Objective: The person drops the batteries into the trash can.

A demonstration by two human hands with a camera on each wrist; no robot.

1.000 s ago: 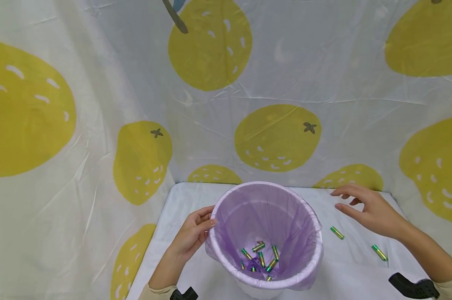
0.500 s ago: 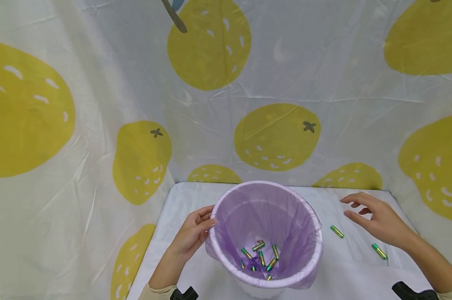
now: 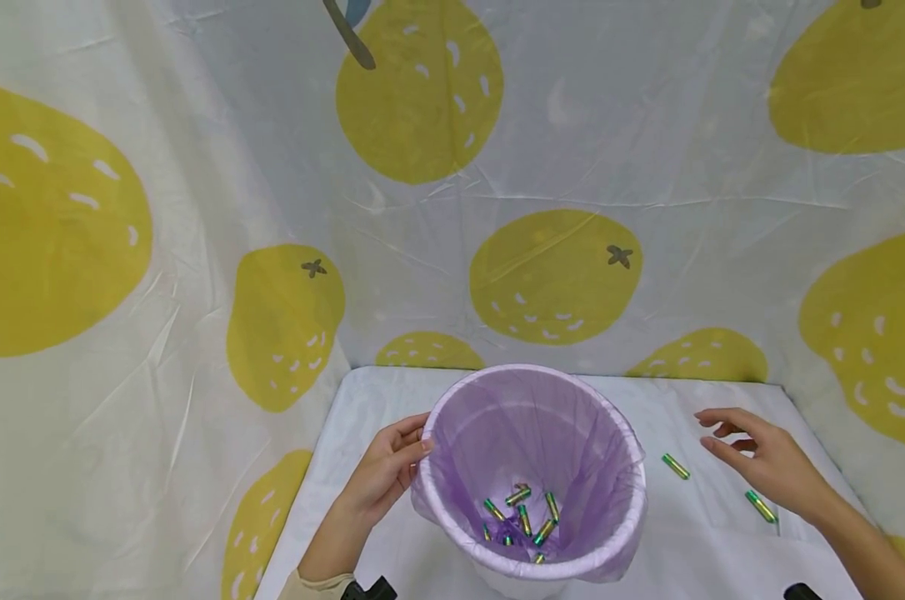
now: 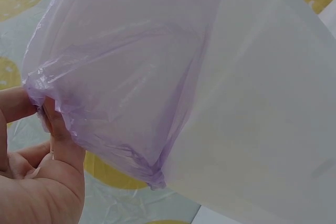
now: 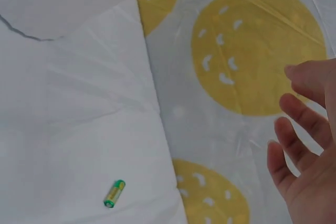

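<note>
A white waste bin (image 3: 523, 587) lined with a purple bin bag (image 3: 595, 433) stands at the front of the table. My left hand (image 3: 381, 468) pinches its left rim between thumb and fingers; the left wrist view shows the bag's gathered edge (image 4: 44, 85) at those fingertips. Several green and gold batteries, one of them a battery (image 3: 524, 520) near the middle, lie at the bottom of the bag. My right hand (image 3: 771, 462) hovers over the table's right side, fingers loosely bent and holding nothing. Below it lie one battery (image 3: 676, 467) to its left and another battery (image 3: 761, 507) nearer the front.
White cloth covers the table (image 3: 392, 387). A pale curtain (image 3: 407, 258) printed with yellow fruit hangs at the back and on both sides. In the right wrist view, the table edge runs between a battery (image 5: 114, 193) and my right hand.
My right hand has drawn back to the right and toward the front, away from the bin. The left hand, the bin and the two batteries on the table keep their places.
</note>
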